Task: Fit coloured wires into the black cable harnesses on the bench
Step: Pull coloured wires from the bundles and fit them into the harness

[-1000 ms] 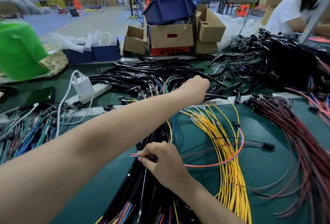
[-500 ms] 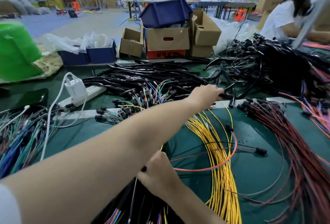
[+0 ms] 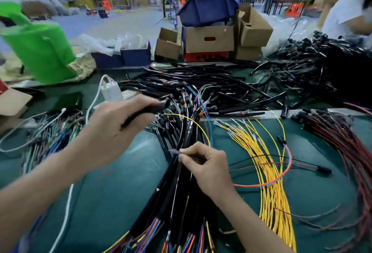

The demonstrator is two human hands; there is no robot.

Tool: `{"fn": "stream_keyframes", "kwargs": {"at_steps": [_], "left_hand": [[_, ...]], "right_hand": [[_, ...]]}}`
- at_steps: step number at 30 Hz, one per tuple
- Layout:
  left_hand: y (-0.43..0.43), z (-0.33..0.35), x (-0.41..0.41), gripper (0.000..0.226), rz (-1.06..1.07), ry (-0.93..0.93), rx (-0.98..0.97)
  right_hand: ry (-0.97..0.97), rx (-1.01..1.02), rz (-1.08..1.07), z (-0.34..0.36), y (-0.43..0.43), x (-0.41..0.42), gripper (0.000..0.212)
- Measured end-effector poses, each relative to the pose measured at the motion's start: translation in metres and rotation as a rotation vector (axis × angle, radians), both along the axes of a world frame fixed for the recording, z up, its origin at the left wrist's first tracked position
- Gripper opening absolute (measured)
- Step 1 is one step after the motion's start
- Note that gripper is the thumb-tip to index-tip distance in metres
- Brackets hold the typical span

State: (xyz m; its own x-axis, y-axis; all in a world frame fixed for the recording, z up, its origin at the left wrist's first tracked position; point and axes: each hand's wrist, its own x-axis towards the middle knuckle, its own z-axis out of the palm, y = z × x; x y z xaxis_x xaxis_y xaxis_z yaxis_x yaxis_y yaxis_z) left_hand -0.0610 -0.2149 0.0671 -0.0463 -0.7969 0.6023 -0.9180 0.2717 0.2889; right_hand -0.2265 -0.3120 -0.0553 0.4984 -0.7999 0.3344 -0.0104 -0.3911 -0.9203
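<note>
My left hand point(image 3: 112, 129) is raised over the bench and grips a black harness tube point(image 3: 149, 109) that sticks out to the right of its fingers. My right hand point(image 3: 205, 166) sits lower, at the middle, and pinches the tips of thin red and blue wires point(image 3: 174, 150). These wires loop right as an orange-blue curve point(image 3: 281, 176). Under both hands lies a thick bundle of black harnesses point(image 3: 179, 188) with coloured wire ends fanning out at the bottom edge. More black harnesses point(image 3: 211, 83) are piled at the back of the green bench.
A bundle of yellow wires point(image 3: 267, 172) lies right of my right hand, with red-black wires point(image 3: 346, 152) further right. White charger and cable point(image 3: 110, 91), a green bag point(image 3: 40, 51), cardboard boxes point(image 3: 209, 39) and blue bins stand behind. Another person point(image 3: 350, 13) works at far right.
My left hand pulled back from the far pile toward me, now holding a black harness tube. My right hand has stayed on the central bundle pinching the wire tips.
</note>
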Motion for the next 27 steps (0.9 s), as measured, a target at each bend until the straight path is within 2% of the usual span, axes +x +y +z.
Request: {"fn": "stream_keyframes", "kwargs": {"at_steps": [2,4,6,10,16,19,27], "left_hand": [[0.016,-0.042,0.006,0.007,0.080,0.094,0.215],[0.020,-0.076,0.005,0.017,0.147,0.259,0.410],[0.022,-0.092,-0.001,0.020,0.105,0.416,0.498],[0.025,-0.104,-0.011,0.015,-0.012,0.545,0.476],[0.022,-0.108,-0.016,0.024,-0.039,0.750,0.472],[0.019,-0.108,-0.016,0.017,-0.052,0.875,0.473],[0.015,-0.103,-0.020,0.022,-0.061,0.898,0.456]], "right_hand": [[-0.072,0.111,0.044,0.007,-0.003,-0.002,0.018],[-0.136,0.190,0.106,0.012,-0.003,-0.002,0.022],[-0.165,0.248,0.169,0.014,-0.002,-0.003,0.023],[-0.191,0.328,0.288,0.016,0.000,-0.007,0.011],[-0.160,0.369,0.383,0.017,-0.003,-0.011,0.020],[-0.133,0.362,0.397,0.016,-0.003,-0.010,0.018],[-0.097,0.379,0.397,0.017,-0.003,-0.012,0.014]]}}
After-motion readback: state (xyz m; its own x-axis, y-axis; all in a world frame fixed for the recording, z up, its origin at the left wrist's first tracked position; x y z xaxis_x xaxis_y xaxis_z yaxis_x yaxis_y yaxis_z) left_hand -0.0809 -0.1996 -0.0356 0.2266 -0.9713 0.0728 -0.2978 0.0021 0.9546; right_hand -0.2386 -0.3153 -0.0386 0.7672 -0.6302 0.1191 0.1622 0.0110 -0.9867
